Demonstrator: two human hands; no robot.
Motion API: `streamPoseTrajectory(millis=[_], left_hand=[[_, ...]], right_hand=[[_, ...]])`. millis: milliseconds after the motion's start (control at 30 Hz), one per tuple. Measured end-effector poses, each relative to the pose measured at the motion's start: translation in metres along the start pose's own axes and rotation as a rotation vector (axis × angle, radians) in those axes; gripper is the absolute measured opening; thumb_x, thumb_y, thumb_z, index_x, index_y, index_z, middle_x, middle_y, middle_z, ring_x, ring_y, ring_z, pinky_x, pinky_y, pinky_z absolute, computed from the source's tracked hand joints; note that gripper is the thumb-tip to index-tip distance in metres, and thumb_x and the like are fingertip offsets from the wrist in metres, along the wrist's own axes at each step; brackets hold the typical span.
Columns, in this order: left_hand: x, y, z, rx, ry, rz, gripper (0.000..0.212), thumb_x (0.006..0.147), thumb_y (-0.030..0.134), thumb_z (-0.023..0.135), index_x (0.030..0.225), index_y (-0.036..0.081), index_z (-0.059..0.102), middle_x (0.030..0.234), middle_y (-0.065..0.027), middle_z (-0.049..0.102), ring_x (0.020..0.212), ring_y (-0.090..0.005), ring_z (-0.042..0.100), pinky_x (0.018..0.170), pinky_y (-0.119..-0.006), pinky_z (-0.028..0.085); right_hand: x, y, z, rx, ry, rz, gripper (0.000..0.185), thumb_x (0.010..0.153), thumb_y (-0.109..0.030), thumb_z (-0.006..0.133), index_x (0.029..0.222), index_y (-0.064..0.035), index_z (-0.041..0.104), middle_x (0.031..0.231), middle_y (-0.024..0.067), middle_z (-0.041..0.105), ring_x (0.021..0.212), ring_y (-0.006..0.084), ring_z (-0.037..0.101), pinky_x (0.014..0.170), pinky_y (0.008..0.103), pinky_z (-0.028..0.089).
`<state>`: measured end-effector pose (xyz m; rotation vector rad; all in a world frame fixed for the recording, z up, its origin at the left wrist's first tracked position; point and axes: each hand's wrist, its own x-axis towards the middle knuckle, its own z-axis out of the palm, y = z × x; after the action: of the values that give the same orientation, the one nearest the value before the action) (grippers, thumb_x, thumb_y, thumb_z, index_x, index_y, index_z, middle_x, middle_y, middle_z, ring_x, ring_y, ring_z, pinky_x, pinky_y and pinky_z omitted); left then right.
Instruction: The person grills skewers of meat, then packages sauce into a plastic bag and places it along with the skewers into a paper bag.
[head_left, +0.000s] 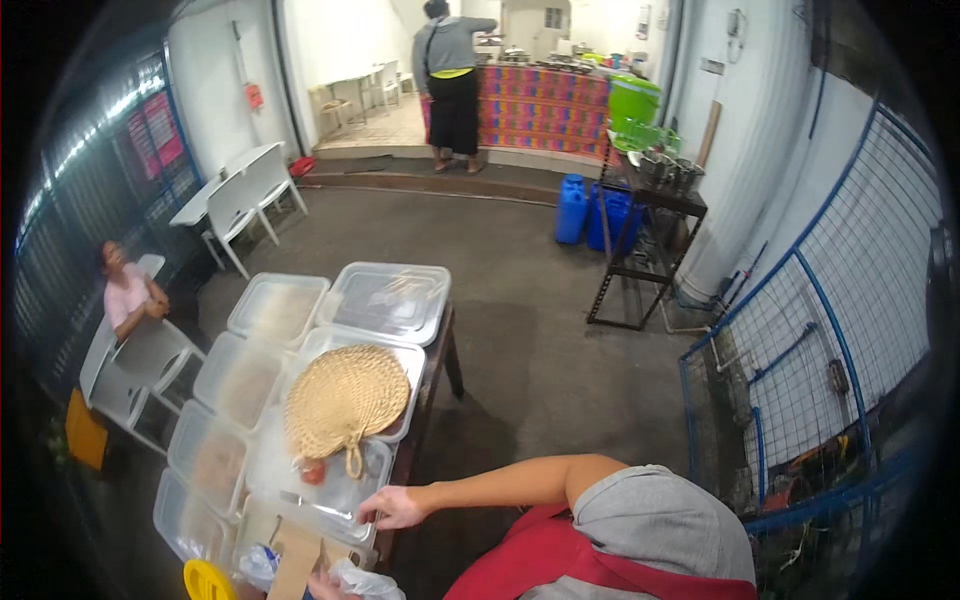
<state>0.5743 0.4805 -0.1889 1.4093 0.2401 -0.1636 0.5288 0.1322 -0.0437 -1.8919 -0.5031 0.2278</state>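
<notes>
My right hand (394, 507) reaches left over the table, its fingers curled at the edge of a clear plastic container lid (352, 480). A shiny metallic strip (300, 501) lies along that lid towards my fingers; whether I grip it is unclear. At the bottom edge, my left hand (328, 586) is partly cut off beside a piece of brown cardboard or paper (296, 559) and a white plastic bag (367, 581); its grip is hidden. Farther up, a round woven fan (349, 401) lies across container lids, with a small red item (312, 471) near its handle.
Several lidded plastic containers (390, 296) cover the dark table (441, 341). A yellow lid (208, 581) shows below left. One person (129, 292) sits at left; another (452, 82) stands by a cloth-covered counter (540, 105). A metal rack (652, 217) and blue jugs (571, 210) stand right.
</notes>
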Motion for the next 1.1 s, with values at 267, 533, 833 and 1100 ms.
streamPoseTrajectory(millis=[267,533,833,1100], left_hand=[[-0.011,0.041,0.089,1.396,0.468,0.368,0.059,0.080,0.033,0.071,0.121,-0.004,0.052,0.111,-0.0191,0.062,0.098,-0.0275,0.062,0.084,-0.035,0.050],[-0.046,0.067,0.184,1.363,0.466,0.050,0.071,0.069,0.048,0.076,0.119,-0.001,0.058,0.115,-0.0180,0.062,0.105,-0.0331,0.059,0.093,-0.041,0.046],[-0.089,0.068,0.176,1.201,0.987,-0.297,0.027,0.077,0.021,0.060,0.103,0.011,0.062,0.101,-0.0206,0.065,0.095,-0.0378,0.063,0.082,-0.046,0.051],[-0.055,0.077,0.123,-0.076,0.626,0.162,0.038,0.078,0.004,0.063,0.117,0.002,0.059,0.106,-0.0113,0.063,0.101,-0.0210,0.058,0.084,-0.034,0.049]], right_hand=[[-0.142,0.029,-0.152,-0.055,0.136,0.221,0.027,0.086,-0.017,0.057,0.109,-0.0032,0.058,0.099,0.0110,0.067,0.094,0.0212,0.065,0.084,0.0329,0.051],[-0.281,0.059,-0.285,-0.206,0.240,0.579,0.029,0.089,-0.017,0.057,0.115,-0.0044,0.061,0.108,0.0139,0.066,0.100,0.0220,0.064,0.086,0.0340,0.052],[-0.300,0.100,-0.345,-0.190,-0.051,0.606,0.025,0.085,-0.009,0.061,0.108,0.0012,0.061,0.100,0.0153,0.069,0.093,0.0227,0.068,0.081,0.0315,0.052],[-0.269,0.119,-0.389,-0.229,-0.112,0.542,0.028,0.086,-0.012,0.062,0.111,-0.0005,0.060,0.103,0.0144,0.068,0.092,0.0206,0.067,0.082,0.0314,0.053]])
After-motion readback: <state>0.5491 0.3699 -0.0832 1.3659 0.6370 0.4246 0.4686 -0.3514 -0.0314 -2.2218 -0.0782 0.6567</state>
